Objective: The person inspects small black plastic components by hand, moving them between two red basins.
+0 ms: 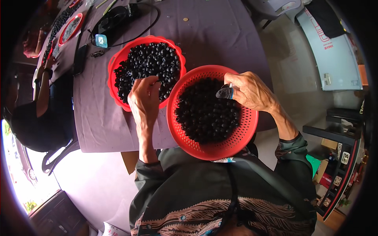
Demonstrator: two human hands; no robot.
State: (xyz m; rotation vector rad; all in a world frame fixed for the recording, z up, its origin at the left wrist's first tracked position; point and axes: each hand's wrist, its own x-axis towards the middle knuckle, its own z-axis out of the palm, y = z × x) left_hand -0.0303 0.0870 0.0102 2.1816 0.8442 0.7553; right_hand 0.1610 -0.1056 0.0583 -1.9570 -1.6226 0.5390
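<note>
Grip, right hand (252,91): fingers curled closed round a small dark metal tool (225,93), its tip over the near basket.
Grip, left hand (145,96): fingertips pinched down into the berries of the far basket; whether it has one, I cannot tell.
Near basket (244,135): red perforated colander of dark round berries (206,114), at 6 o'clock of the table, touching the person's lap.
Far basket (114,70): red, same berries, at 10 o'clock of the near one, rims touching.
Table (220,35): purple cloth.
Another person (39,114): seated at 9 o'clock.

Two red perforated baskets (252,129) hold black berries (204,114) on a mauve tablecloth (220,31).
</note>
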